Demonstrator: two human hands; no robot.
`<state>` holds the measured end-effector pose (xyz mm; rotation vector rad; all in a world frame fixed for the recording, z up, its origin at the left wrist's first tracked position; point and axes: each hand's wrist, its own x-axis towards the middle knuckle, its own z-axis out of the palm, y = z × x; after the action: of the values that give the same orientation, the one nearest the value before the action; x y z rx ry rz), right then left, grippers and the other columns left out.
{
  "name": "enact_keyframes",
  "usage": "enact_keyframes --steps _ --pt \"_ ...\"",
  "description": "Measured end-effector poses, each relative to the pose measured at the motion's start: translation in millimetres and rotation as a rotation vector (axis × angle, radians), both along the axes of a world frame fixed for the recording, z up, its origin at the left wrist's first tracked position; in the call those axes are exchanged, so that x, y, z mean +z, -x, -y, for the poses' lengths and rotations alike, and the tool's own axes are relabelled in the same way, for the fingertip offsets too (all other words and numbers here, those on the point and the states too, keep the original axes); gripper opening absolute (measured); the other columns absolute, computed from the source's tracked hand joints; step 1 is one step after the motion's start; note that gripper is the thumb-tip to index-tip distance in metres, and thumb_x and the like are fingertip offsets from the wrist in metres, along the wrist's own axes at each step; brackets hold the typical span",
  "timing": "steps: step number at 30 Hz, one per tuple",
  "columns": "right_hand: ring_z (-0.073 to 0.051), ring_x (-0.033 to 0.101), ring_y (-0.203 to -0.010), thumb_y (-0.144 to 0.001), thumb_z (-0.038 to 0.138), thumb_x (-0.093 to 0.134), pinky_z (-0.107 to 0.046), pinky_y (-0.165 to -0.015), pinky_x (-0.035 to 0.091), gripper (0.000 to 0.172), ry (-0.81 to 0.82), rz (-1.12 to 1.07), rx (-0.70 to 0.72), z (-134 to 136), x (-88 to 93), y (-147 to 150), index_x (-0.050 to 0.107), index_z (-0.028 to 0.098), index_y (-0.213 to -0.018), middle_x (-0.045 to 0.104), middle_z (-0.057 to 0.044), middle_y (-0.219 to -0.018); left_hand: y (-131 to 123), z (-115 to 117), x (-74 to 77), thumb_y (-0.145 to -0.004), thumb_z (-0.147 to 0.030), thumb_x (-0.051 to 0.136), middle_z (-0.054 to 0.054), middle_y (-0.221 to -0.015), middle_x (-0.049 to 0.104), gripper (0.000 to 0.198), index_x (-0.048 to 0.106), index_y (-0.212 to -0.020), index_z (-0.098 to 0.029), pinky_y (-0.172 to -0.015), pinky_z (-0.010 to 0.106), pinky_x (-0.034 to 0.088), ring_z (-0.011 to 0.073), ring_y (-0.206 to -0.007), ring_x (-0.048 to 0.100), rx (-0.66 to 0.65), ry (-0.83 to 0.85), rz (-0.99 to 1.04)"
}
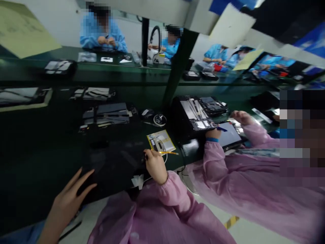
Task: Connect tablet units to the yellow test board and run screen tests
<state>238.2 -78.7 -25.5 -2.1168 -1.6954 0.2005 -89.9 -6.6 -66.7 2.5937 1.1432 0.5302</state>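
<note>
My left hand (66, 198) is at the lower left, fingers stretched out and apart. Its fingertips are at the near left side of a large, flat, dark panel (114, 162), whose outline is hard to make out in the shade. At that panel's right edge my right hand (156, 166), in a pink sleeve, has its fingers pinched together. A small dark bit shows at their tips, too unclear to name. Just beyond this hand lies a flat silver piece with a yellow border (166, 139), and a thin orange strip (170, 153) sticks out beside it.
Opened tablet-like devices (106, 113) line the green bench, with a stack (195, 113) at centre right. A coiled white cable (159, 119) lies between. On my right a co-worker in pink works on a grey-screened device (230, 134). A dark post (179, 64) rises behind; people in blue sit beyond.
</note>
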Motion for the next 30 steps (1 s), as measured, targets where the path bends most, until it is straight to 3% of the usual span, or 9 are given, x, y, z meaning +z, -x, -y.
enact_keyframes --steps 2,6,11,14,17,20,24,27,30 --pt "-0.021 0.066 -0.085 -0.088 0.007 0.043 -0.032 -0.078 0.049 0.032 -0.029 -0.048 0.003 -2.3 -4.7 -6.2 0.06 0.02 -0.113 0.07 -0.009 -0.092 -4.2 -4.4 1.0 -0.092 -0.022 0.033 0.0 -0.128 0.064 0.04 0.07 -0.101 -0.034 -0.09 0.046 0.057 0.0283 -0.131 0.049 0.008 -0.022 -0.014" --pt "-0.022 0.065 -0.067 -0.089 0.012 0.043 -0.031 -0.061 0.047 0.032 -0.072 -0.149 -0.024 -9.3 -16.3 -20.1 0.058 0.021 -0.115 0.07 -0.006 -0.079 -10.4 5.8 -3.9 -0.094 -0.031 0.04 0.005 -0.132 0.061 0.032 0.064 -0.116 -0.029 -0.093 0.044 0.056 0.029 -0.126 0.054 0.1 -0.105 -0.056" --pt "-0.021 0.061 -0.055 -0.092 0.02 0.042 -0.031 -0.053 0.041 0.021 -0.066 -0.152 -0.036 -20.4 -22.7 -27.0 0.059 0.022 -0.105 0.067 -0.005 -0.069 -4.4 28.2 -2.8 -0.097 -0.028 0.037 0.004 -0.129 0.063 0.032 0.068 -0.104 -0.028 -0.095 0.046 0.053 0.0286 -0.12 0.059 0.098 -0.146 -0.129" --pt "-0.021 0.062 -0.057 -0.093 0.023 0.042 -0.031 -0.056 0.042 0.02 -0.027 -0.159 0.003 -29.1 -20.6 -27.0 0.06 0.021 -0.103 0.068 -0.005 -0.071 -12.4 32.4 21.5 -0.096 -0.039 0.04 0.007 -0.128 0.062 0.032 0.065 -0.111 -0.027 -0.096 0.047 0.052 0.03 -0.116 0.061 0.194 -0.134 -0.101" --pt "-0.021 0.064 -0.063 -0.092 0.028 0.048 -0.032 -0.062 0.046 0.018 -0.049 -0.234 0.05 -35.1 -14.0 -32.7 0.062 0.022 -0.101 0.068 -0.005 -0.073 -54.3 23.2 60.9 -0.094 -0.044 0.046 0.012 -0.134 0.056 0.036 0.058 -0.12 -0.022 -0.098 0.047 0.048 0.0316 -0.118 0.057 0.268 -0.199 -0.053" --pt "-0.02 0.066 -0.075 -0.09 0.037 0.051 -0.031 -0.071 0.049 0.021 -0.132 -0.433 0.044 -32.2 -5.6 -46.9 0.063 0.021 -0.099 0.07 -0.005 -0.082 -129.6 2.1 89.3 -0.098 -0.028 0.042 0.009 -0.12 0.062 0.026 0.054 -0.119 -0.019 -0.096 0.035 0.049 0.0223 -0.11 0.06 -0.042 -0.134 -0.024" --pt "-0.018 0.066 -0.073 -0.09 0.042 0.052 -0.029 -0.069 0.052 0.027 -0.19 -0.695 -0.074 -12.9 0.0 -67.0 0.062 0.019 -0.099 0.069 -0.004 -0.083 -226.5 -23.9 85.3 -0.096 -0.019 0.044 0.008 -0.104 0.063 0.016 0.056 -0.107 -0.016 -0.082 0.033 0.052 0.0218 -0.096 0.062 -0.388 -0.121 -0.149" --pt "-0.018 0.067 -0.071 -0.088 0.042 0.054 -0.029 -0.067 0.054 0.026 -0.194 -0.758 -0.126 2.6 -1.6 -74.2 0.062 0.019 -0.098 0.069 -0.004 -0.08 -260.3 -29.9 67.3 -0.096 -0.019 0.045 0.009 -0.106 0.061 0.015 0.056 -0.105 -0.013 -0.08 0.031 0.052 0.0216 -0.098 0.061 -0.548 -0.102 -0.142" --pt "-0.019 0.069 -0.074 -0.09 0.04 0.054 -0.03 -0.07 0.055 0.026 -0.172 -0.768 -0.125 10.1 -3.4 -77.2 0.061 0.019 -0.103 0.07 -0.004 -0.084 -263.4 -31.7 54.6 -0.097 -0.016 0.041 0.009 -0.11 0.06 0.018 0.055 -0.108 -0.012 -0.087 0.03 0.051 0.0207 -0.105 0.059 -0.626 -0.077 -0.083"
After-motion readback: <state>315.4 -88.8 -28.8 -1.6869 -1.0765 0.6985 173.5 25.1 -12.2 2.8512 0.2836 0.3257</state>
